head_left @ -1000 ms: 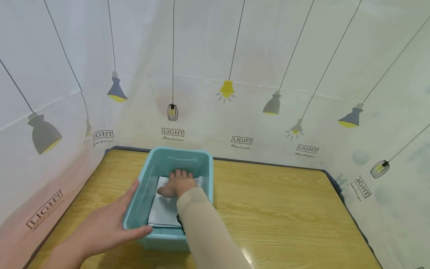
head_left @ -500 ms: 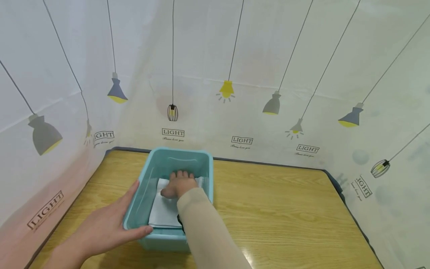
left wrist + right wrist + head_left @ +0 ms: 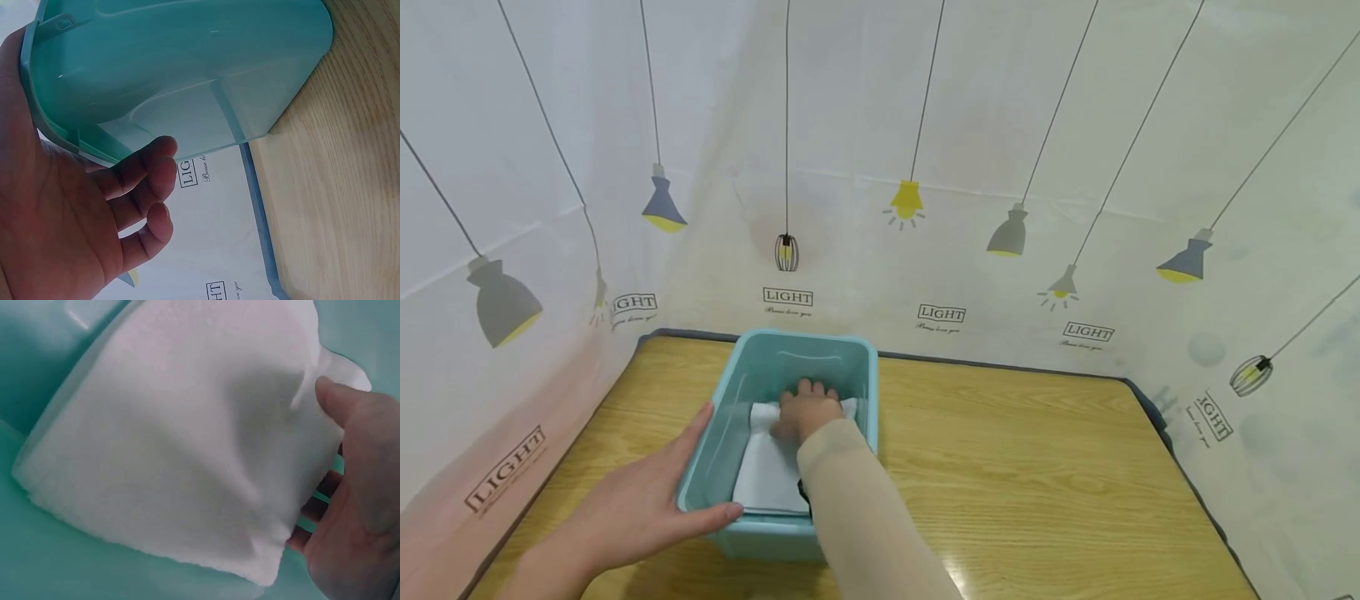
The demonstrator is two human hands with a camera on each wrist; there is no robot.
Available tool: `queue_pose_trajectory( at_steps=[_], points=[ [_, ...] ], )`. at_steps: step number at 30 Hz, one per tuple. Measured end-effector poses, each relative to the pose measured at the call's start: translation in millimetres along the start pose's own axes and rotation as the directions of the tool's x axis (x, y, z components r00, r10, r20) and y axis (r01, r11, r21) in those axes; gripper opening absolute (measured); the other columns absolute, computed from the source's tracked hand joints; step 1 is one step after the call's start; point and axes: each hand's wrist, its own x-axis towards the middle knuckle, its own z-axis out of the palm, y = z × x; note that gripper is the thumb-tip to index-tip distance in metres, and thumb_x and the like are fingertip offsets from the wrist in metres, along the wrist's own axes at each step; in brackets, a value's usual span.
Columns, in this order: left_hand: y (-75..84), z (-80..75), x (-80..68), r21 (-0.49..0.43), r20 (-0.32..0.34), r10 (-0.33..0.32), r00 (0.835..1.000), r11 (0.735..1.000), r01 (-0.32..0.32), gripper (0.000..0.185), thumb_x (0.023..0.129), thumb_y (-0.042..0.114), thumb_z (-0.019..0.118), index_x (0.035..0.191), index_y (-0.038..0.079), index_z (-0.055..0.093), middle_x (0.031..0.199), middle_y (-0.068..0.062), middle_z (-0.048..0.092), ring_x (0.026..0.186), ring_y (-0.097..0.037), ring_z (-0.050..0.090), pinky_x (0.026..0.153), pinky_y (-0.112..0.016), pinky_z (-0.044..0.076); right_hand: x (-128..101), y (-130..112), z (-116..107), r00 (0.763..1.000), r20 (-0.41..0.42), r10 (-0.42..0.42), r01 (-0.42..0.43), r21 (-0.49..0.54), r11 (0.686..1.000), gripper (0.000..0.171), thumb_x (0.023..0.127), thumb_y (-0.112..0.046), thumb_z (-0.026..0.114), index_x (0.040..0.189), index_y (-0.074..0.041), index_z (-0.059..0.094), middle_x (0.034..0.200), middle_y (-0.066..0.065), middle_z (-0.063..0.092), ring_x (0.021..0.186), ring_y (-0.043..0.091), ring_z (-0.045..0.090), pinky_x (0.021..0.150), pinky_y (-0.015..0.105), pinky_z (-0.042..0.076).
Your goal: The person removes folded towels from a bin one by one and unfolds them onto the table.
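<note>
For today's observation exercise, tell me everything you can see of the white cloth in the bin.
The white cloth is a soft, fleecy-looking folded piece lying inside the teal plastic bin on the wooden table. It covers much of the bin's floor. The right hand grips its far end, thumb on top and fingers underneath, lifting that end so the fabric creases. The left hand rests against the bin's outer left wall, thumb on the near rim, not touching the cloth.

The bin is teal and the cloth in it white. The table is light woodgrain; the backdrop is white with grey and yellow lamps.
</note>
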Motion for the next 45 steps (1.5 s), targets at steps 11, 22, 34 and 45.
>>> queue_pose_trajectory(
  at_steps=[11,22,34,45],
  points=[
    [1.8,0.1,-1.0,0.002,-0.003,0.000,1.000,1.000,0.000,0.128,0.089,0.082,0.071,0.179,0.022,0.001,0.157,-0.024,0.061,0.105,-0.022,0.071,0.077,-0.049,0.060,-6,2,-4,0.998,-0.055,-0.042,0.041,-0.018,0.999,0.059,0.115,-0.058,0.043,0.170,-0.035,0.038,0.169,0.008,0.049,0.154,0.030,0.047,0.129,0.054,0.035],
    [2.0,2.0,1.3,0.024,-0.003,0.017,1.000,1.000,-0.017,0.128,0.089,0.082,0.070,0.179,0.019,0.003,0.161,-0.027,0.057,0.112,-0.028,0.073,0.078,-0.052,0.061,-17,-2,-13,0.997,-0.072,-0.015,0.009,-0.074,0.997,0.060,0.116,-0.059,0.034,0.172,-0.035,0.031,0.169,0.007,0.047,0.157,0.027,0.044,0.130,0.049,0.036],
    [4.9,0.4,2.3,0.014,0.015,0.010,1.000,1.000,-0.010,0.128,0.090,0.080,0.071,0.179,0.017,0.004,0.159,-0.026,0.059,0.109,-0.026,0.072,0.077,-0.053,0.061,-19,-3,-28,0.999,-0.035,-0.013,0.010,-0.076,0.997,0.062,0.116,-0.059,0.034,0.173,-0.034,0.029,0.171,0.008,0.044,0.156,0.028,0.045,0.131,0.048,0.035],
    [0.8,-4.2,2.2,0.006,0.033,-0.009,0.999,1.000,0.009,0.128,0.091,0.081,0.069,0.178,0.017,0.002,0.162,-0.030,0.054,0.115,-0.035,0.073,0.079,-0.058,0.061,-50,-9,-63,0.995,-0.074,-0.064,0.061,-0.036,0.997,0.061,0.118,-0.055,0.031,0.174,-0.033,0.026,0.179,0.007,0.034,0.167,0.027,0.030,0.136,0.050,0.026]
  ],
)
